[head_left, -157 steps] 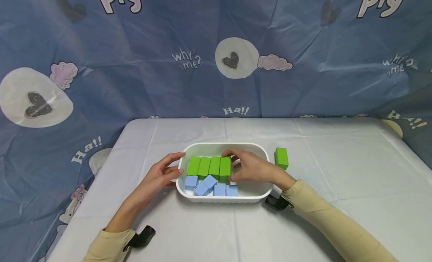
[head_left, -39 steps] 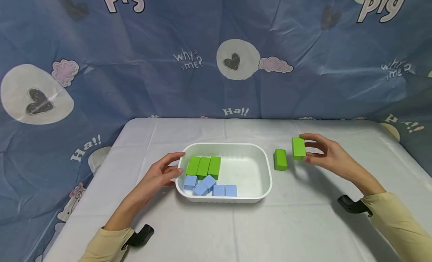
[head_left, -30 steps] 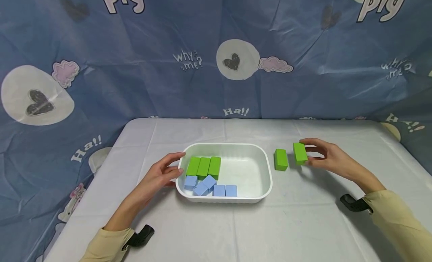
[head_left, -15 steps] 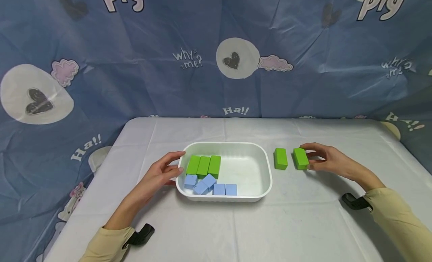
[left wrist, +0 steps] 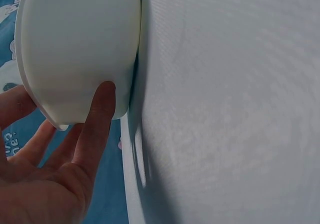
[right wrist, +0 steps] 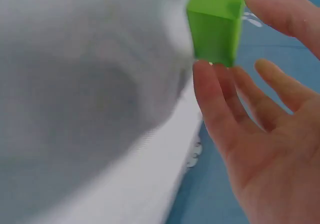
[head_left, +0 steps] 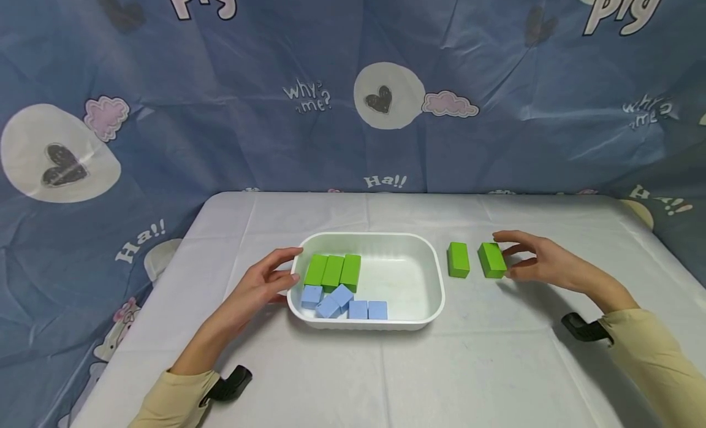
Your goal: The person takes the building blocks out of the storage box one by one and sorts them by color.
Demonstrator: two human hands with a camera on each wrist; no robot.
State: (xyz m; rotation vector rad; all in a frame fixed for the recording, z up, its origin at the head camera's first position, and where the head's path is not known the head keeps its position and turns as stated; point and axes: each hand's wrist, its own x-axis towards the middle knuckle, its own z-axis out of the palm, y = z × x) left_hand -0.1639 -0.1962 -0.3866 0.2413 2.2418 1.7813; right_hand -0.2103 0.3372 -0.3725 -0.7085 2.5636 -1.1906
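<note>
Second green block (head_left: 493,260) is now sitting on table (head_left: 441,373), 3 o'clock of first green block (head_left: 458,260); right hand (head_left: 546,263) is loosening, fingers spread. Left hand (head_left: 267,278) is bracing white tray (head_left: 401,287) at 9 o'clock, fingers extended. Two out, three green blocks (head_left: 333,273) remaining inside.

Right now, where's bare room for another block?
Free: table in front of the white tray, between the forearms; table behind it; tray floor right of its blocks. Crowded: the tray's left and middle, three green blocks and five blue blocks; right of the tray, two more green blocks, right hand at the rightmost one.
</note>
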